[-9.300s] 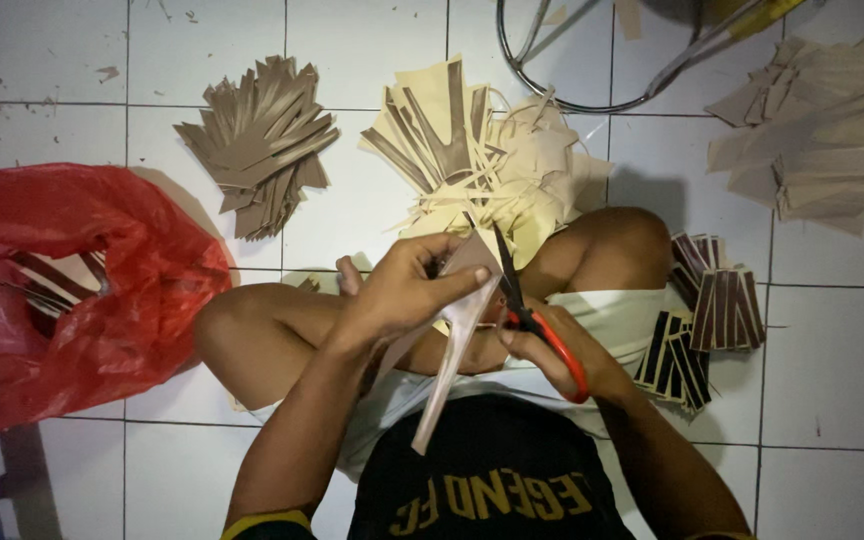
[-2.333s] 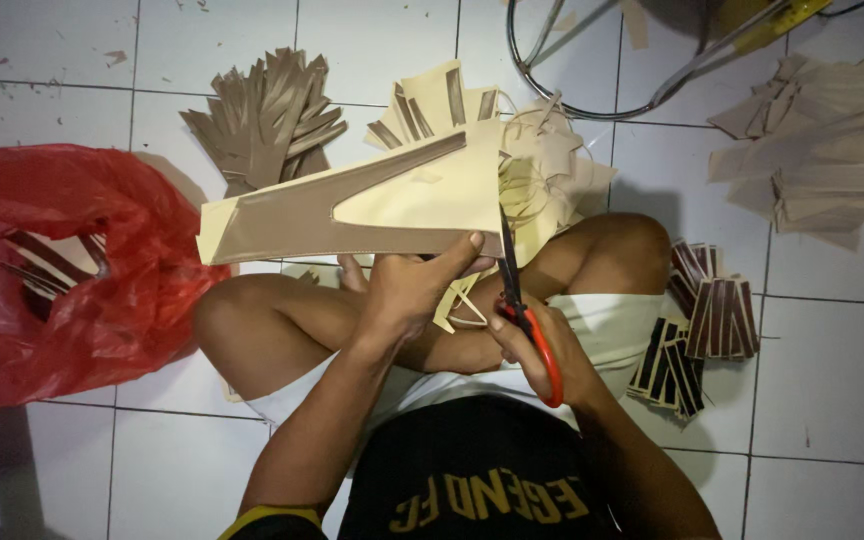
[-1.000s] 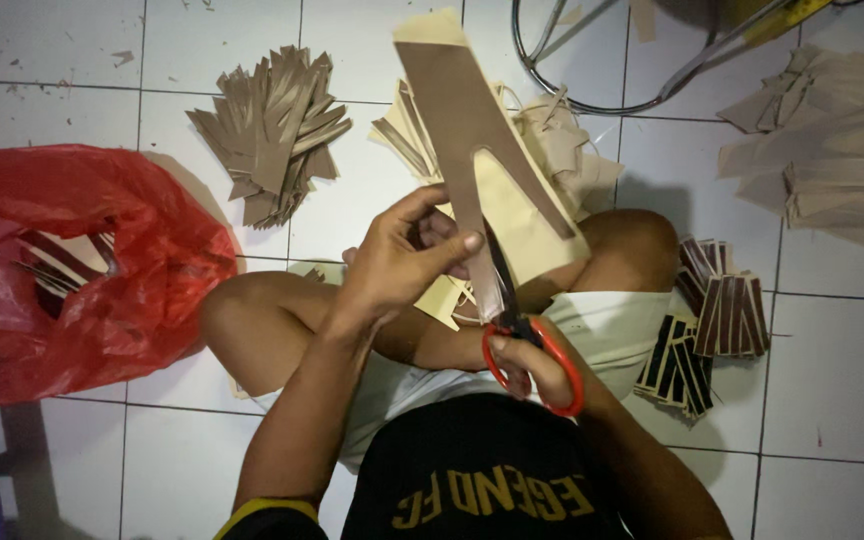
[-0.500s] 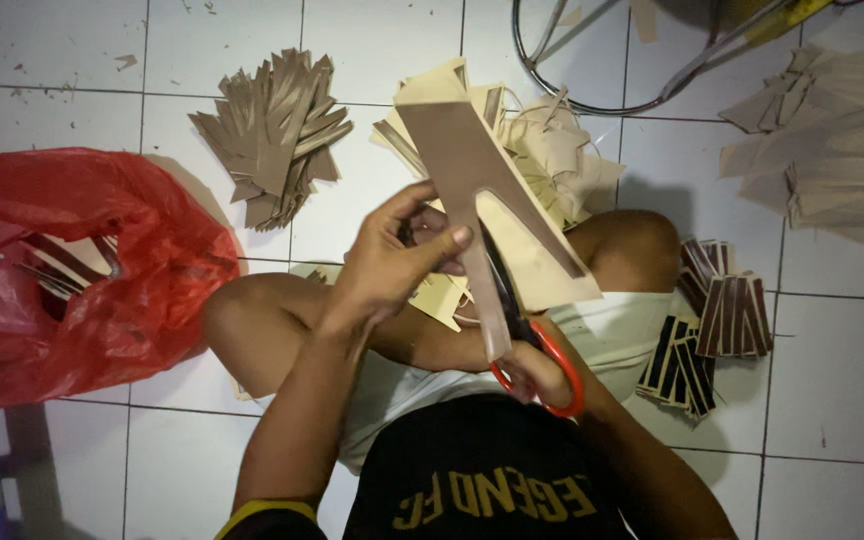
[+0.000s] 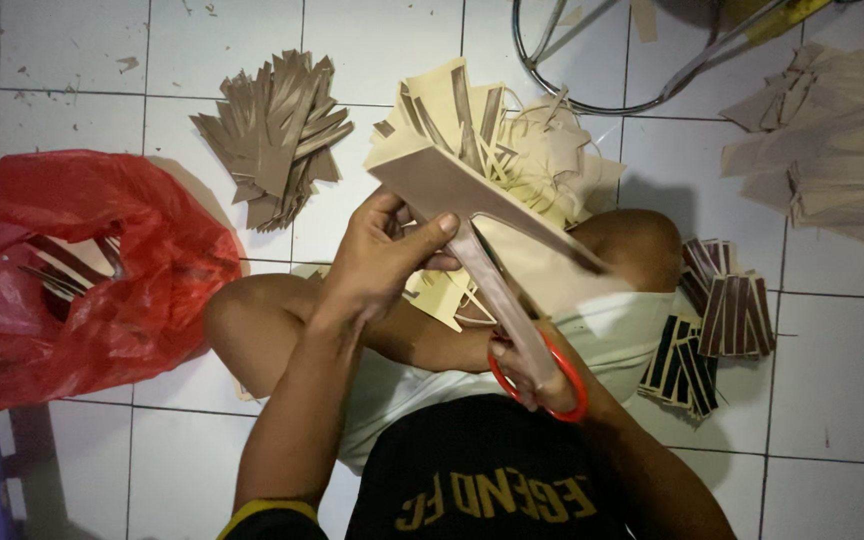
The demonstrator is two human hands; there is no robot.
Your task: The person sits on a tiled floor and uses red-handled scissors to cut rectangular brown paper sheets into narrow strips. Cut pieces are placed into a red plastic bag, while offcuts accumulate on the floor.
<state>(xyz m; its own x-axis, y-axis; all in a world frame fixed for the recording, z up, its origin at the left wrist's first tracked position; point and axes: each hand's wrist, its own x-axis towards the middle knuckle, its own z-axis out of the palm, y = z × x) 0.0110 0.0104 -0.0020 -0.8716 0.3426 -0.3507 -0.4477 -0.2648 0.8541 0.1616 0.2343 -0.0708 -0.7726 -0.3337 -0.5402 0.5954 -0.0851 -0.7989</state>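
My left hand grips a tan, brown-faced sheet piece held above my crossed legs. Red-handled scissors are in my right hand, their blades running up under the sheet along a narrow strip that hangs toward my lap. Most of my right hand is hidden behind the strip and the scissor handles. Cream offcuts lie heaped on the tiles just beyond my knees.
A red plastic bag holding cut pieces sits at the left. A brown pile of strips lies at upper left, another tan stack at upper right, dark striped pieces by my right knee, a metal stool frame at the top.
The sheet has been turned from lying sideways to pointing away from me, and the scissors have cut further along it, leaving a long narrow strip hanging.
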